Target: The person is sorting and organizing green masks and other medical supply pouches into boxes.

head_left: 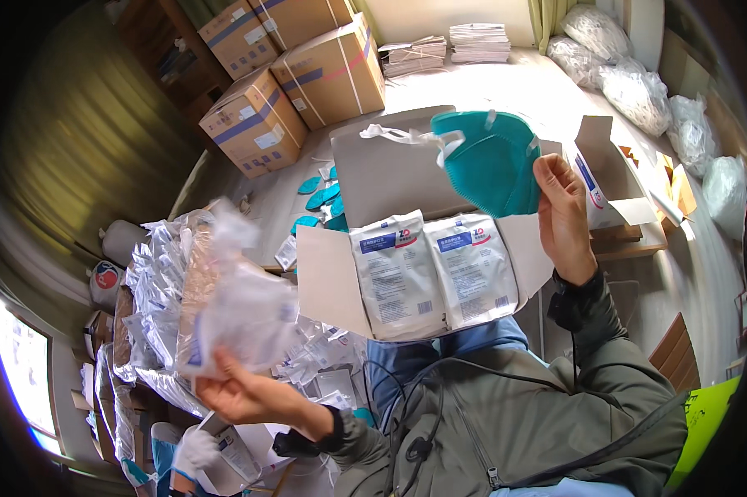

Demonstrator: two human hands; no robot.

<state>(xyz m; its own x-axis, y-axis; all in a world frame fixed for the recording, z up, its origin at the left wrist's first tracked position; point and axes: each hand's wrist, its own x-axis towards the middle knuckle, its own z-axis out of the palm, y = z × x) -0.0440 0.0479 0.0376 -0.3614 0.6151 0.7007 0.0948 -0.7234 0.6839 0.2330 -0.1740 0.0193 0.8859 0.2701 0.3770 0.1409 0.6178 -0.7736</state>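
Observation:
Raised at the right, my right hand (562, 211) pinches the edge of a teal folded face mask (491, 166), whose white strap trails off to the left. My left hand (249, 393) is closed on the lower edge of a pale packet (253, 319), smeared by motion. Between my hands, an open white carton (330, 273) stands in front of my lap with its flaps folded out. Two printed silver-white pouches lie side by side in its top, a left pouch (397, 277) and a right pouch (474, 269).
Several teal masks (322, 197) lie on the table behind the carton. At the left, a large box (193, 290) and heaped pouches (154, 290) stand beside a co-worker's gloved hand (198, 451). Taped cartons (332, 70), paper stacks (479, 43) and plastic bags (634, 95) line the back.

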